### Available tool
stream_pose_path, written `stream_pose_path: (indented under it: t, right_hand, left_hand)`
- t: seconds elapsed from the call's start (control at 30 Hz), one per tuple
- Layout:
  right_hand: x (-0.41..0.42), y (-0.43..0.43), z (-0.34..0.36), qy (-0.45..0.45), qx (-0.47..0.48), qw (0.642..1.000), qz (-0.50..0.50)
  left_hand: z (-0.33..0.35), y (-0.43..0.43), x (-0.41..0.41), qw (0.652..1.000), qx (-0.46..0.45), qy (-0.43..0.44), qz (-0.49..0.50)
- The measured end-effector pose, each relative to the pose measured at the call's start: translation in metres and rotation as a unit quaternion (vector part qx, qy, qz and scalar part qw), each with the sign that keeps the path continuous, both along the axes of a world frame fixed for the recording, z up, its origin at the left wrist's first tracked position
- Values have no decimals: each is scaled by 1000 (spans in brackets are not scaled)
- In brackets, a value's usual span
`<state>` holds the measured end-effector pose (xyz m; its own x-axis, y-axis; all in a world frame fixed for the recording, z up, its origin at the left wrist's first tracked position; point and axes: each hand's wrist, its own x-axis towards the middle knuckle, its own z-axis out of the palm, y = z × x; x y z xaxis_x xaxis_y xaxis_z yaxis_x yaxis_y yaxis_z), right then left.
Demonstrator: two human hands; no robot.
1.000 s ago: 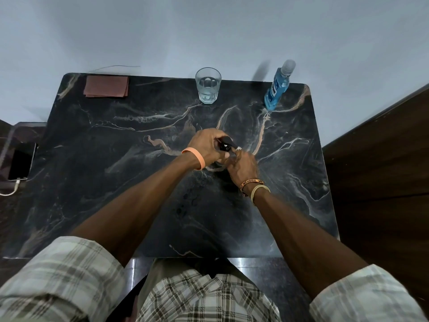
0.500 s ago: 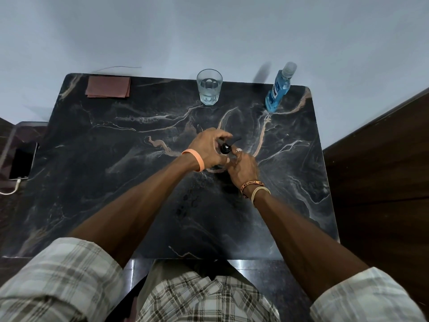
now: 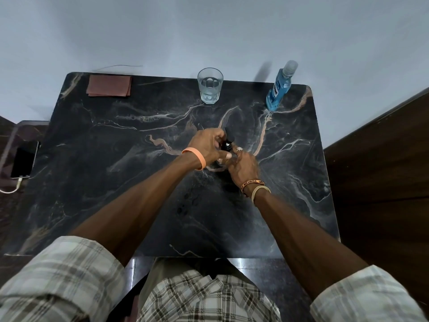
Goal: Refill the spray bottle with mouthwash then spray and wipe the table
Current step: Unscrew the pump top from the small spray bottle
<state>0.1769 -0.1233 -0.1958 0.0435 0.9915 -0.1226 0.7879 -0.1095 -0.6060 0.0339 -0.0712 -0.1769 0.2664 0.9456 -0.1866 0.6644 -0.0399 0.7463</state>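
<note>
Two grips work the spray bottle (image 3: 226,148): the head is being unscrewed.
Left grip (image 3: 209,147) pinches the black spray head (image 3: 228,141); right grip (image 3: 243,164) curls round the bottle's body, which stands on the worktop (image 3: 116,159) between them. A second ago the head pointed right; now it points away, so it seems to be loosening. Next, lift it off and reach the mouthwash (image 3: 278,88), beyond-right of both grips.

The middle of the black marble table (image 3: 116,194) was filled by the left hand (image 3: 207,147) and right hand (image 3: 243,167) round a black spray bottle (image 3: 227,145). Gaps were left along the back between a folded brown cloth (image 3: 109,85), a clear drinking glass (image 3: 210,86) and a blue mouthwash bottle (image 3: 278,87).
</note>
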Motion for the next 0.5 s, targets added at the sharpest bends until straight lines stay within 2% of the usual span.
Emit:
stream_pose_path:
  t: [0.13,0.27,0.5]
  right_hand:
    - [1,1,0,-7,-11,1000,3]
    - [0,0,0,-10,3,1000,7]
    - [1,1,-3,-29,-22,999,-3]
  left_hand:
    - [-1,-2,0,999,16,-4,-29]
    - [-3,2,1,1000,-2,-12,16]
    - [-5,1,-3,999,-26,-45,0]
